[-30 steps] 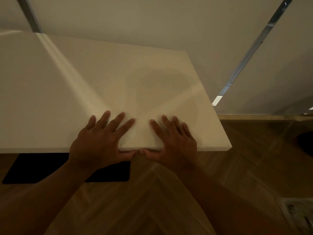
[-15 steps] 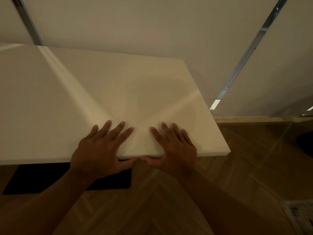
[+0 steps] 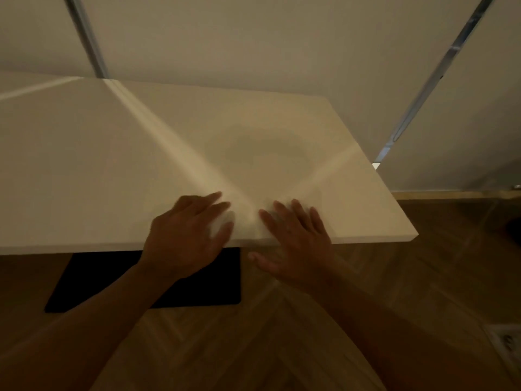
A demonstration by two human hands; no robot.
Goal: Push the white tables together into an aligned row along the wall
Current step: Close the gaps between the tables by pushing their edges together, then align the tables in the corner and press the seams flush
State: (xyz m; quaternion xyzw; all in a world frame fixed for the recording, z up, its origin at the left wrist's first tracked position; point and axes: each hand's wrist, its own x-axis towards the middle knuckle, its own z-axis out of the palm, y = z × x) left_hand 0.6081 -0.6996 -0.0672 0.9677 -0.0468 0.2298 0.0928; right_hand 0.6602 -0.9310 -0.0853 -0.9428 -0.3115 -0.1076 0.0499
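Both hands lie over the near edge of the white tabletop, which stretches away from the fingertips toward the wall beyond. The left hand is blurred; its fingers look extended across the surface just past the edge, holding nothing, though whether they press down cannot be told. The right hand, just beside it, has straight fingers spread flat on the tabletop, with the thumb hanging below the edge over the wooden floor. The tabletop's right corner lies well to the right of the right hand. A black base plate sits on the floor beneath the left wrist.
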